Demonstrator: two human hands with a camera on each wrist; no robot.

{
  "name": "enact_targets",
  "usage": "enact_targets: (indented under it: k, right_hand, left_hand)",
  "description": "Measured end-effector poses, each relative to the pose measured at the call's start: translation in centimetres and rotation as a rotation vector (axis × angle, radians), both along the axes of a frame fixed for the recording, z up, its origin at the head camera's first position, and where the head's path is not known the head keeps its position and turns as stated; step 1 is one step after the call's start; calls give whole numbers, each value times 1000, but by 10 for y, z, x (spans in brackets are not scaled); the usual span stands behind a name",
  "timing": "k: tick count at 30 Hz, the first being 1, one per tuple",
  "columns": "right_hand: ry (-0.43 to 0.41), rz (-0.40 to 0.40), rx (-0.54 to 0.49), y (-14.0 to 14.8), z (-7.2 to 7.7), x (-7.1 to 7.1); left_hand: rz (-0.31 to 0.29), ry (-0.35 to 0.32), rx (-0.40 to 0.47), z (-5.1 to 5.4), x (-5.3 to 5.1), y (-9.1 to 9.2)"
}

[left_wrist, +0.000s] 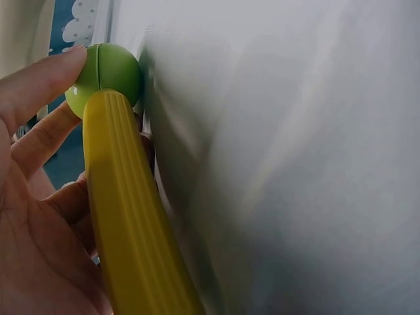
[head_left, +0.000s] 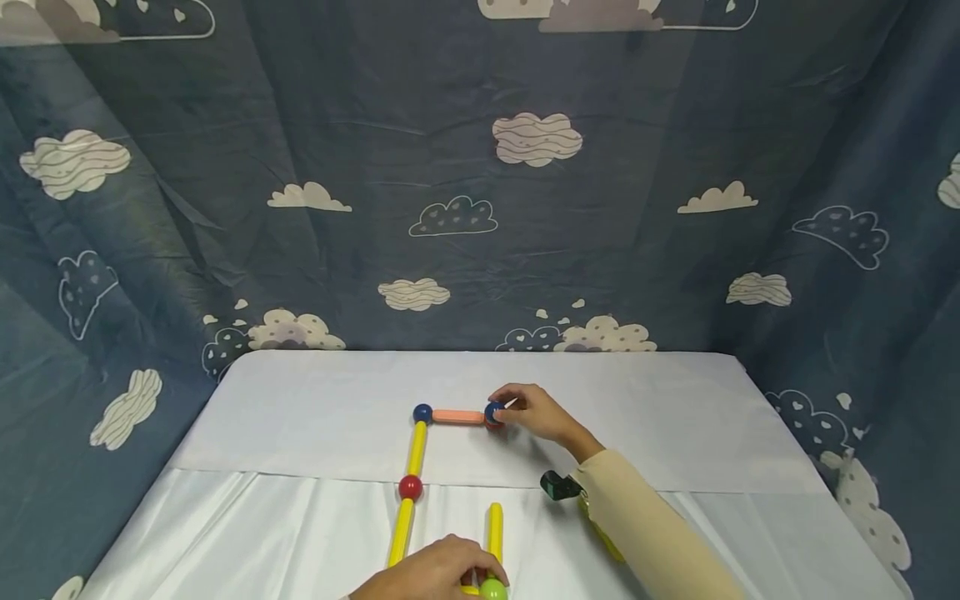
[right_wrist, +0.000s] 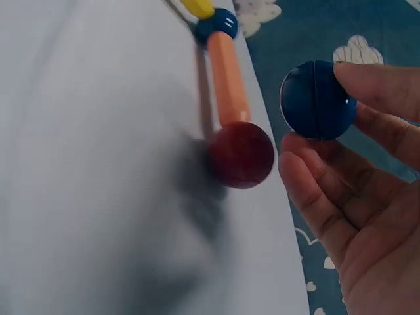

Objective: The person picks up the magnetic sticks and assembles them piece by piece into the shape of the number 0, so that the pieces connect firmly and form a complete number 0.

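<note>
My right hand [head_left: 538, 415] pinches a blue ball [right_wrist: 318, 102] between thumb and fingers, held just above a red ball [right_wrist: 241, 155]. That red ball sits at one end of an orange rod [head_left: 458, 417]; a second blue ball [head_left: 423, 413] is at its other end. From there a yellow rod [head_left: 417, 448], another red ball [head_left: 410, 487] and a further yellow rod [head_left: 401, 532] run toward the near edge. My left hand [head_left: 442, 569] grips a green ball [left_wrist: 105, 79], with a ridged yellow rod [left_wrist: 134, 203] joined to it. A second yellow rod [head_left: 495, 532] extends away from the green ball.
Everything lies on a white-covered table [head_left: 315, 417]. Partly under the right forearm is another yellow piece [head_left: 609, 543]. A small dark device [head_left: 558, 485] shows by the right wrist. A blue curtain [head_left: 450, 167] with cloud prints surrounds the back and sides.
</note>
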State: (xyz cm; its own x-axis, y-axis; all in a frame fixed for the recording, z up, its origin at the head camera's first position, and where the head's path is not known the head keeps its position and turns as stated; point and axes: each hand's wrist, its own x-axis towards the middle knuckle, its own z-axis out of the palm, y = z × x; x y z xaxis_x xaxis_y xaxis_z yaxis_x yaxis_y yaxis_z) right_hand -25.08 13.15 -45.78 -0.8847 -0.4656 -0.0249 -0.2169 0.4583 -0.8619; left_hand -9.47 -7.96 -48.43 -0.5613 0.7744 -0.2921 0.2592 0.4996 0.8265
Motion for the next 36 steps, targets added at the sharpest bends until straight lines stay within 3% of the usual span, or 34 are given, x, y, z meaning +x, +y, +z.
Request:
enact_targets:
  k: [8,15,20,27,33,36]
  right_hand:
    - [-63,68,-23,15,-12,35]
    - [-97,87,41,13,-19,57]
    - [-85,105,61,9,-23,64]
    - [-18,152,83,7,-28,68]
    - [-32,179,96,5,-31,71]
    - [-47,173,113,4,-30,71]
  left_hand:
    - [-8,51,19,2,0,-3]
    - [-35,137,-9,2,0,-3]
    - [-50,153,-4,2,-1,-2]
    - [-41,78,27,-1,-3,-2]
    - [-80,150,41,-4,-4,-3]
    - [-75,133,44,-4,-4,-2]
